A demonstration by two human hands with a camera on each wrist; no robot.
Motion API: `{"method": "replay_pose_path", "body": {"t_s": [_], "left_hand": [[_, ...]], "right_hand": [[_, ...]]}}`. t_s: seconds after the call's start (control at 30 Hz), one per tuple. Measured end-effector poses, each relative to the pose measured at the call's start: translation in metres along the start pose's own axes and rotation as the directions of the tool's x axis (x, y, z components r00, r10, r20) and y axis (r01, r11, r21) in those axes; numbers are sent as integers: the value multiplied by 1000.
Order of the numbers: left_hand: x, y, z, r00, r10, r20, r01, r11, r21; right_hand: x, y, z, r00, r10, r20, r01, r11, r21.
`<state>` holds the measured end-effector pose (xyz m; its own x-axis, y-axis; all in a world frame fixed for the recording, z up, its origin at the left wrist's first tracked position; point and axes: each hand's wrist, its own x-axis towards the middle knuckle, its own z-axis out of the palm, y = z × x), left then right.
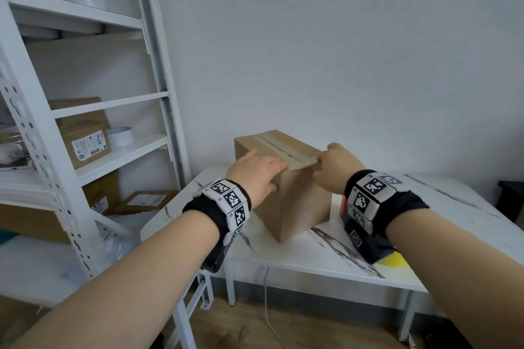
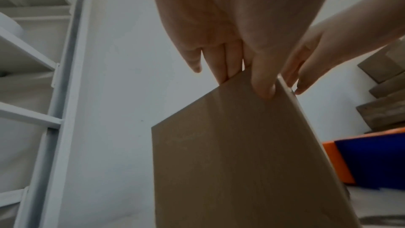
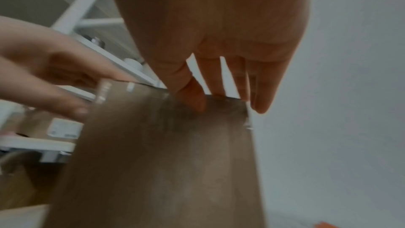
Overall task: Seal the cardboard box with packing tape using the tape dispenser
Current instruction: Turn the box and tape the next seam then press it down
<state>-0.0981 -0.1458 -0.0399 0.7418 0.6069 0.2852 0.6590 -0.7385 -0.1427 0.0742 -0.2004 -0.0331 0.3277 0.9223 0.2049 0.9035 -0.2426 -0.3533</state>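
A brown cardboard box [image 1: 300, 207] stands on the white marbled table [image 1: 312, 252], with a strip of tape [image 1: 283, 147] running along its closed top seam. My left hand [image 1: 261, 170] lies flat on the near top edge, fingers straight on top and thumb [image 2: 265, 89] down the side face. My right hand [image 1: 334, 167] is at the near right corner, fingers over the top edge and thumb [image 3: 192, 100] pressing the tape end onto the side. An orange and dark blue object [image 2: 361, 159], apparently the dispenser, lies right of the box, mostly hidden behind my right wrist.
A white metal shelf unit [image 1: 158, 65] stands at the left with parcels [image 1: 85, 139] and tape rolls [image 1: 120, 136]. The wall is close behind the box. Stacked cardboard [image 2: 385, 96] sits at the right. A dark piece of furniture [image 1: 510, 198] is at the far right.
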Motion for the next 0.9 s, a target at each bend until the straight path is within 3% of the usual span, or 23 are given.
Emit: {"method": "replay_pose_path", "body": {"t_s": [0.2,0.3,0.43,0.63,0.77,0.9], "left_hand": [[-4,17,0,993,-32,-115,15,989,-149],[-5,10,4,995,-54,-85,25,949,-314],[-5,-1,9,997,-59,-52,44,966,-254],[-12,-17,20,977,-198,-77,190,976,-102],[-18,-37,27,937,-341,-74,333,938,-96],[-20,-51,30,891,-454,13,450,877,-169]], "right_hand": [[-17,-22,17,999,-39,10,36,972,233],[-19,-20,16,992,-120,42,109,973,205],[-12,-16,20,980,-190,-55,196,974,113],[-4,-10,8,976,-216,-26,217,971,104],[1,7,-1,987,-113,-117,120,991,53],[3,15,-7,983,-131,-127,141,987,74]]}}
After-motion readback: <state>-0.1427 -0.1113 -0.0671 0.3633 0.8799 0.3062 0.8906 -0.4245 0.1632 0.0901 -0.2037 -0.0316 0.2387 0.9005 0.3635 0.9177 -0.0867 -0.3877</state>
